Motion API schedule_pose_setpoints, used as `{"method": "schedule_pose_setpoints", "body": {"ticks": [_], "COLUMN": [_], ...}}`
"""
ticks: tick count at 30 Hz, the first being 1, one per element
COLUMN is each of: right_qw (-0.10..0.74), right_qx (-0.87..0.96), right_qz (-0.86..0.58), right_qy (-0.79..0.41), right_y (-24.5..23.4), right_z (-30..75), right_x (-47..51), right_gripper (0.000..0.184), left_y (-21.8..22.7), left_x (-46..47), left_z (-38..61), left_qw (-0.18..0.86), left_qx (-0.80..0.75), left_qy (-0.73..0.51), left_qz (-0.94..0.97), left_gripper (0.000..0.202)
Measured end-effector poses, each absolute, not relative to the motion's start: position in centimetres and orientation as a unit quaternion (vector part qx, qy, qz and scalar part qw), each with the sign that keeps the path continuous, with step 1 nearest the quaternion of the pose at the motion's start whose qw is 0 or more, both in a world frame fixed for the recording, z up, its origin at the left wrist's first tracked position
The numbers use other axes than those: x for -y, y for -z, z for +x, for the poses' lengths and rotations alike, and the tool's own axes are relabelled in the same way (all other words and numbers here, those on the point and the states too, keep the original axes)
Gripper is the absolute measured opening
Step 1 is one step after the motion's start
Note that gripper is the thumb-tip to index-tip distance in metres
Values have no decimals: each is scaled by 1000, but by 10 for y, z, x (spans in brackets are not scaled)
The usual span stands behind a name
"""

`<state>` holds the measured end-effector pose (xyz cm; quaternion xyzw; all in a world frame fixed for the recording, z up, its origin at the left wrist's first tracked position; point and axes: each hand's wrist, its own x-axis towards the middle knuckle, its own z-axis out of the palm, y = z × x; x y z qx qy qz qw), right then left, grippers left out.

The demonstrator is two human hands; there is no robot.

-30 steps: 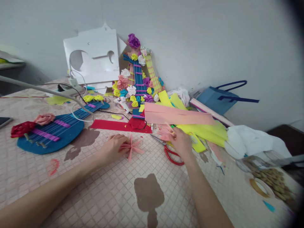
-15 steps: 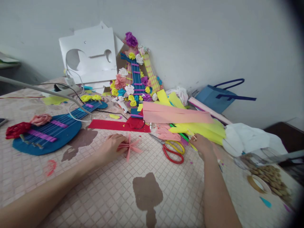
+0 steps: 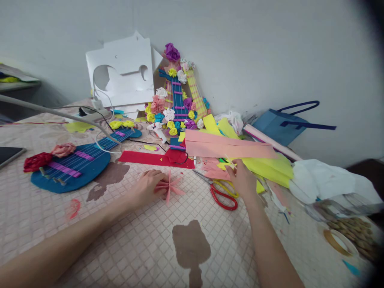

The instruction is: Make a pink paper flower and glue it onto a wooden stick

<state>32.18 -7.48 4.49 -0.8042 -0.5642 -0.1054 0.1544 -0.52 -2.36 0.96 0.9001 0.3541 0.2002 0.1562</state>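
Observation:
My left hand (image 3: 148,185) rests on the table with its fingers closed on a pink folded paper star (image 3: 171,187), pinning it near the middle. My right hand (image 3: 243,179) lies to the right, over the yellow and pink paper strips (image 3: 270,166), with thumb and fingers pinched on a small pale piece I cannot make out. Red and yellow handled scissors (image 3: 223,191) lie on the table between the two hands, just left of my right wrist.
A blue felt guitar shape (image 3: 72,166) with paper roses lies at the left, a red felt strip (image 3: 150,158) behind the star. Decorated paper guitars (image 3: 177,100) and white cut card (image 3: 123,74) lean on the wall. A blue bag (image 3: 279,124), white plastic (image 3: 324,180) and a tape roll (image 3: 339,242) sit right.
My right hand went right to the yellow sheets, then came back left toward the pink strips by the scissors. My left hand kept its hold on the pink star.

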Motion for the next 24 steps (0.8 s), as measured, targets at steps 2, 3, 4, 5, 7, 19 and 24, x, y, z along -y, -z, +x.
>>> {"method": "schedule_pose_setpoints", "body": {"ticks": [2, 3, 4, 5, 7, 19, 24], "right_qw": [205, 228, 240, 248, 250, 202, 203], "right_qx": [616, 649, 682, 715, 769, 800, 810], "right_qz": [-756, -723, -689, -653, -587, -563, -547], "right_qy": [85, 67, 46, 23, -27, -41, -60], "right_y": [-47, -48, -49, -48, -46, -24, -22], "right_z": [290, 273, 257, 241, 216, 186, 186], "right_x": [78, 80, 84, 87, 94, 79, 77], "right_gripper": [22, 22, 20, 19, 19, 14, 5], "left_y": [-10, -11, -12, -12, -12, -6, -7], "left_x": [24, 24, 24, 24, 24, 26, 28], "left_z": [-6, -6, -6, -7, -7, -1, 0], "left_qw": [154, 155, 156, 158, 159, 150, 149], "left_qx": [-353, -353, -353, -353, -358, -340, -322], "left_qy": [-201, -204, -207, -210, -213, -215, -223], "left_qz": [900, 900, 899, 898, 895, 903, 908], "left_gripper": [12, 12, 12, 11, 9, 12, 15]}}
